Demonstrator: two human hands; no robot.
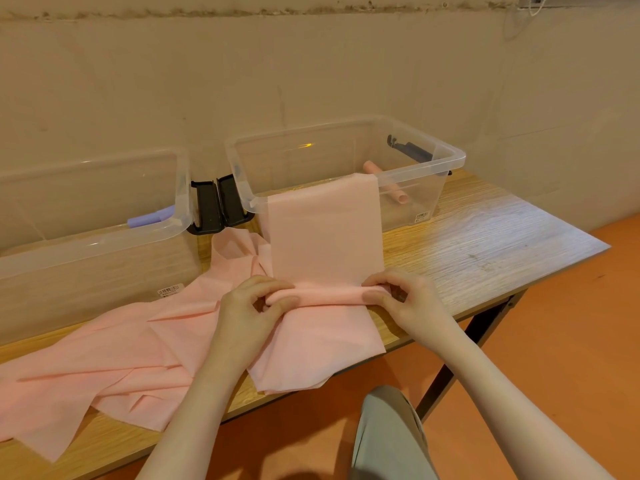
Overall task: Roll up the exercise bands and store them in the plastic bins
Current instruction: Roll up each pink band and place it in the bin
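Evenly now: left hand (254,303) and right hand (398,292) pinch the roll's (329,292) ends; keep the band (325,233) beyond them taut.

**Inspector:** Positions on the table (485,244)?

**Assistant:** Two bins stand along the rear edge by the wall: left bin (104,244), right bin (415,168). Their latches (218,206) sit between them, nearly touching.

**Inspector:** Contents?

**Assistant:** One rolled band (149,219) lies in the left bin; another roll (398,197) lies in the right bin.

**Inspector:** The loose band?

**Assistant:** The band (325,237) hangs over the right bin's front rim down onto the table, its roll held between left hand (256,303) and right hand (405,296). More loose bands (104,358) lie in front of the left bin, overhanging the near edge.
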